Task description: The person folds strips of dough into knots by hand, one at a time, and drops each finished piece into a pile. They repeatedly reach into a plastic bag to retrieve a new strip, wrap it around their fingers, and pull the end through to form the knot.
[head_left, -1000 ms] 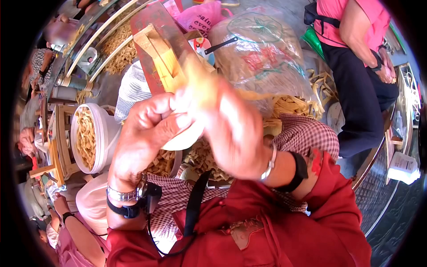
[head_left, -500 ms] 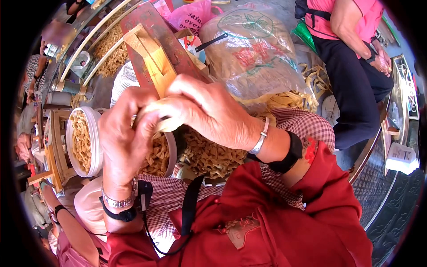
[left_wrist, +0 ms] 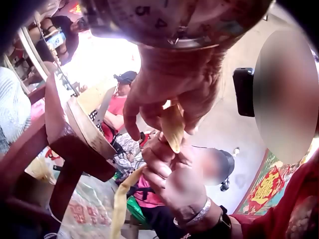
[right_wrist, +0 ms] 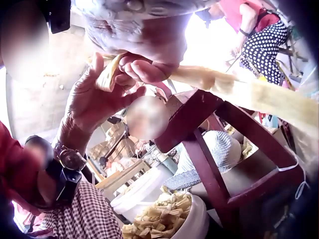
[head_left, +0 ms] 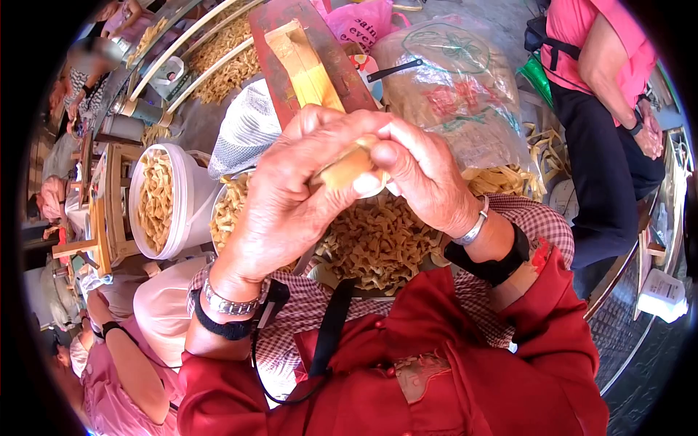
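Observation:
A folded pale yellow strip (head_left: 347, 167) is pinched between both hands above the lap in the head view. The left hand (head_left: 287, 182) has its thumb and fingers on its near side; the right hand (head_left: 422, 171) grips the other end with thumb and curled fingers. In the right wrist view a long flat tail of the strip (right_wrist: 249, 92) runs out from the right hand (right_wrist: 139, 47). The left wrist view shows the small folded piece (left_wrist: 172, 127) between the left hand (left_wrist: 174, 82) and the right fingers. Just beyond the hands, a wooden block (head_left: 302, 62) lies on a red bench (head_left: 273, 43).
A white bucket (head_left: 190, 211) of folded pieces stands at the left, with more pieces (head_left: 378, 240) heaped below the hands. Behind the right hand is a large plastic bag (head_left: 451, 87) beside loose strips (head_left: 502, 182). A seated person in pink (head_left: 582, 43) is at the right.
The hands have turned and shifted right in the head view, now showing the folded strip between them. The whole scene has also shifted right, and more of the heap below shows.

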Tool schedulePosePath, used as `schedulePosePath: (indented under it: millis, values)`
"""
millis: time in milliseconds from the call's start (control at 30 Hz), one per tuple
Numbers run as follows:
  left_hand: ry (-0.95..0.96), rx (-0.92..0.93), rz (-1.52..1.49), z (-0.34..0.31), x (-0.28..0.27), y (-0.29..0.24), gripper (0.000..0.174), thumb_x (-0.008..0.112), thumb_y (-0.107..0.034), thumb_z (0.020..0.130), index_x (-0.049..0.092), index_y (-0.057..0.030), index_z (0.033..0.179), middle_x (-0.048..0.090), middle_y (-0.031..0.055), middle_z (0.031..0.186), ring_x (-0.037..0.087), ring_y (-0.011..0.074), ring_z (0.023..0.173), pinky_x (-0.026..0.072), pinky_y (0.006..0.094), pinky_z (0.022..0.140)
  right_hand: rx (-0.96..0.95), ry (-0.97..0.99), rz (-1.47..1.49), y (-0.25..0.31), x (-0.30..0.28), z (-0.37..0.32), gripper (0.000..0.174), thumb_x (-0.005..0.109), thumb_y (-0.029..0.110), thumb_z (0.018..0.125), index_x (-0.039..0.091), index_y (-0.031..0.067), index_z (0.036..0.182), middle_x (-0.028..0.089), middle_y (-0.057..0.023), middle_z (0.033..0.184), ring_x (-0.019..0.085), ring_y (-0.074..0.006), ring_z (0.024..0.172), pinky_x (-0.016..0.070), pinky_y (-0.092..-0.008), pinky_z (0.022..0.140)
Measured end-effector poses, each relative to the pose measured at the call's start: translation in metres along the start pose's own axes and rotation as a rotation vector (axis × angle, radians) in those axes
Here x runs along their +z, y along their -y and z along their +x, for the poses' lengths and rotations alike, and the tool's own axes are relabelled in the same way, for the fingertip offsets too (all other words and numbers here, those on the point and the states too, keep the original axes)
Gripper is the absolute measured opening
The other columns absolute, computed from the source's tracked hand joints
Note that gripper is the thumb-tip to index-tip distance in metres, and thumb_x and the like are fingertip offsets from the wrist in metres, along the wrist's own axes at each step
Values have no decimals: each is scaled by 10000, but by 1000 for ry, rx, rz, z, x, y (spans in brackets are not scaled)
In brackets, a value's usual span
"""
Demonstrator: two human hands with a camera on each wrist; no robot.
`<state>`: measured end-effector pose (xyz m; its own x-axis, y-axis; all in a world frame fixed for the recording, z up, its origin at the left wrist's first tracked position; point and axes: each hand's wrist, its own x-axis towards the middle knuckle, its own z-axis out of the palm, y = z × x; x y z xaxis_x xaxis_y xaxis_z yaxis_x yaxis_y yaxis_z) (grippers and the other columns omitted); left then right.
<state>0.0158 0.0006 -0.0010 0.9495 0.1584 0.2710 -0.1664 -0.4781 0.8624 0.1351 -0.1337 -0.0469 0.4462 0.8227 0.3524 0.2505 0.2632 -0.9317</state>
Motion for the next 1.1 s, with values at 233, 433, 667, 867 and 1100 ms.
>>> schedulePosePath:
  millis: [233, 433, 667, 867, 1100]
  values:
    - [7, -229, -397, -1, 0, 9, 471, 445, -394, 961, 584, 19, 1141, 576, 136, 1135, 563, 193, 984, 439, 307, 888, 86, -102, 184, -8, 10, 1, 257, 506, 232, 954, 464, 21, 1094, 603, -73, 920, 608, -141, 837, 488, -270, 736]
    - [144, -469, -954, -2, 2, 5, 573, 372, -457, 965, 556, 48, 1161, 601, 155, 1070, 631, 228, 893, 538, 352, 790, -56, 24, 78, -12, 4, 0, 465, 408, 430, 962, 452, 19, 1173, 550, -49, 955, 573, -122, 845, 483, -252, 725]
    - [120, -440, -1124, -3, -2, 15, 567, 357, -421, 973, 576, 92, 1070, 545, 174, 1082, 536, 201, 689, 565, 477, 703, 69, -46, 49, -18, -17, -8, 618, 381, 600, 910, 519, 19, 1070, 522, -2, 827, 478, -62, 651, 413, -200, 580]
    - [21, -379, -1195, -3, -23, 11, 523, 407, -372, 967, 579, 116, 1039, 589, 137, 798, 564, 180, 697, 554, 468, 745, 28, -115, -149, -25, -37, -7, 445, 454, 454, 942, 575, 26, 919, 517, -2, 775, 429, -71, 614, 365, -217, 586]
    - [-58, -424, -869, -4, -17, 11, 517, 415, -398, 959, 612, 80, 976, 599, 108, 763, 561, 159, 614, 564, 361, 632, 247, 230, 132, -11, 5, -3, 338, 513, 332, 936, 531, 25, 1075, 572, -35, 761, 587, -104, 676, 472, -218, 432]
